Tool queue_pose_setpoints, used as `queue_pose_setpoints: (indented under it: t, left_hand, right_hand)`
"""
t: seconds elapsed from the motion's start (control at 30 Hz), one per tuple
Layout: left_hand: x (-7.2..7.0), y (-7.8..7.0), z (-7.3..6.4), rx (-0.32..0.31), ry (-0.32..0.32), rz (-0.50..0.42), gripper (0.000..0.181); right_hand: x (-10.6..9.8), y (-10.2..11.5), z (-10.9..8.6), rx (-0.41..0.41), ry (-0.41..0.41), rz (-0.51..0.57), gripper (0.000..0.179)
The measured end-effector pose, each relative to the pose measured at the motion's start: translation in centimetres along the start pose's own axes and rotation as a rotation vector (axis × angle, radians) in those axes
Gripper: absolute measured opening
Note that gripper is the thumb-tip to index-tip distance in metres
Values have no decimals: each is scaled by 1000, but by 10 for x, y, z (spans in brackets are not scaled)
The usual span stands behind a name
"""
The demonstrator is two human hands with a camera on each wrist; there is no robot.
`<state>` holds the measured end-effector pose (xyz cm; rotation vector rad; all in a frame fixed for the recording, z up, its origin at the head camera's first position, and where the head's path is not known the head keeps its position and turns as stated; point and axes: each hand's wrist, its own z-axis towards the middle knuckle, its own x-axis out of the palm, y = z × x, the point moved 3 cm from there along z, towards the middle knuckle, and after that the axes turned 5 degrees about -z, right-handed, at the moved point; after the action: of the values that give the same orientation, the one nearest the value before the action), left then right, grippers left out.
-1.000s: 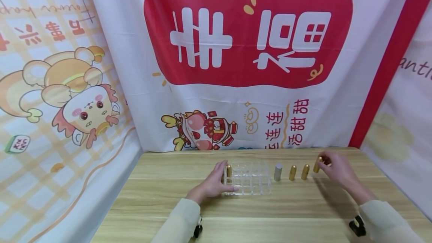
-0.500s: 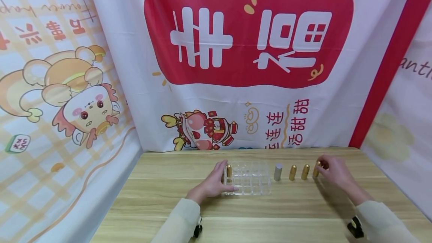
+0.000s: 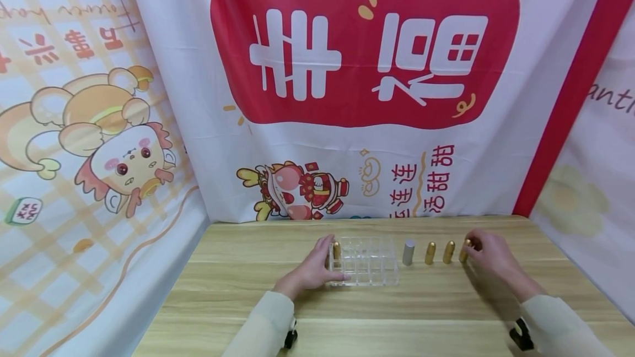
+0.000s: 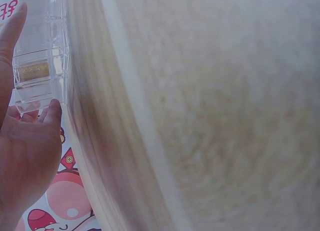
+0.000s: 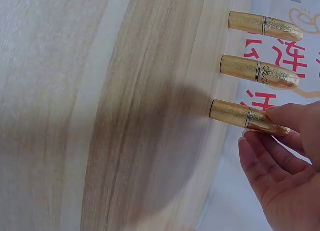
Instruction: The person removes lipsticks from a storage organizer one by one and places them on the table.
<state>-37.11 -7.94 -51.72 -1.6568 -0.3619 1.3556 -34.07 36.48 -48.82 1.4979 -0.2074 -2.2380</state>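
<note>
A clear compartment box, like a lipstick organizer (image 3: 369, 263), sits mid-table, a gold lipstick (image 3: 337, 250) upright in its left end. My left hand (image 3: 313, 269) holds that end, thumb on the near side and fingers at the far side; the left wrist view shows the hand (image 4: 30, 151) around the box (image 4: 57, 36). My right hand (image 3: 491, 249) pinches the top of the rightmost gold lipstick (image 5: 232, 113) between thumb and fingers. This tube stands upright, its base seemingly on the table. Two matching lipsticks (image 3: 430, 253) (image 3: 448, 252) stand to its left.
A silver-grey cylinder (image 3: 409, 253) stands between the box and the gold lipsticks. Behind the wooden table (image 3: 278, 313) hangs a printed white cloth (image 3: 307, 142), and patterned cloths flank both sides.
The right hand has brought its lipstick slightly left and upright, from a tilt, into line with the others. The left hand and the box have stayed in place.
</note>
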Motion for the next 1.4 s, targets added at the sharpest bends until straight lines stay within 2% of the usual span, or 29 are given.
queue_pose_setpoints:
  t: [0.43,0.67,0.87,1.1,1.4]
  left_hand:
    - [0,3,1,-14,9,-3,118]
    - [-1,2,0,-14,4,10,118]
    - [0,4,1,-14,3,13,119]
    - [0,3,-1,-18,12,9,119]
    - [-1,1,-2,-2,9,7,118]
  right_hand:
    - [0,1,-1,22,-1,10,8]
    - [-1,-1,-2,41,39,68,20]
    - [-6,0,-4,57,56,74,23]
    - [-13,3,-7,50,40,68,31]
    - [-24,10,-6,28,5,51,30]
